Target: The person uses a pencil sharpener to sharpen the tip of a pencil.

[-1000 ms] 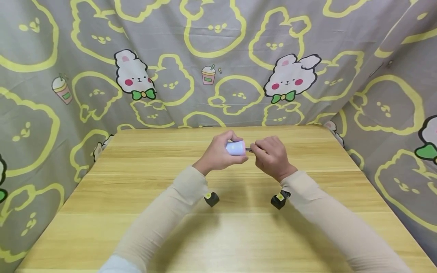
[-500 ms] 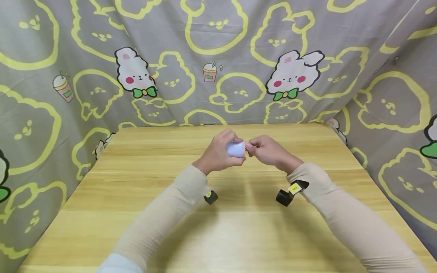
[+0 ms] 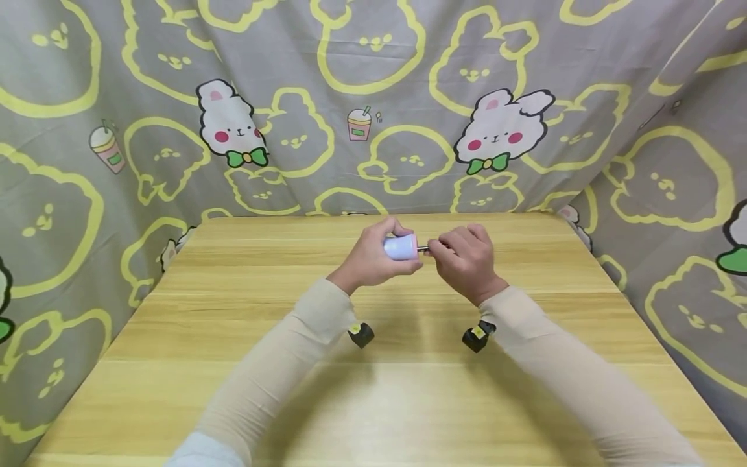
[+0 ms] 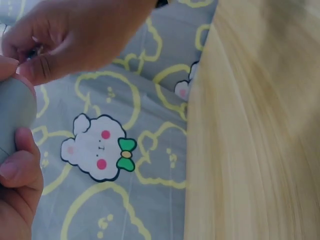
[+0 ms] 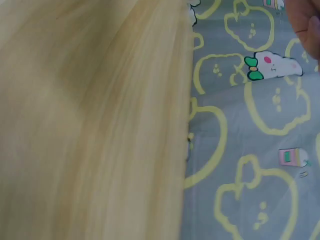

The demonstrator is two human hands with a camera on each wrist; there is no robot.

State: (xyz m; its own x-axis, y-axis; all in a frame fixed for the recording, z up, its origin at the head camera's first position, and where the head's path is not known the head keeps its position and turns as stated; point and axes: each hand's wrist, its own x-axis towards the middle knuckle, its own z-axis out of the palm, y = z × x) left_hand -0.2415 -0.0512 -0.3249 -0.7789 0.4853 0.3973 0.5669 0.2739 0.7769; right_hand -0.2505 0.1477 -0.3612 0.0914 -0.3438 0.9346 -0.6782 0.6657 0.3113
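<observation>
My left hand [image 3: 375,255] holds a light blue tapered cylinder [image 3: 399,248] with a pink rim, lying sideways above the table. A thin metal rod [image 3: 423,248] sticks out of its pink end. On the right, my right hand [image 3: 467,261] grips the rod's outer end with curled fingers, which hide the rest of it. In the left wrist view the cylinder [image 4: 15,112] looks grey-blue, and a small dark metal piece [image 4: 34,52] shows between the right hand's fingers. Only part of a hand [image 5: 306,25] reaches into the right wrist view.
The hands are over the far half of a wooden table [image 3: 373,402]. Behind it and at both sides hangs a grey patterned curtain [image 3: 408,162]. Black wrist cameras [image 3: 361,335] hang below both sleeves.
My right hand rolled over toward the cylinder half a second ago and has now rolled back, a little farther right, baring more of the rod. The left hand keeps its hold, slightly raised.
</observation>
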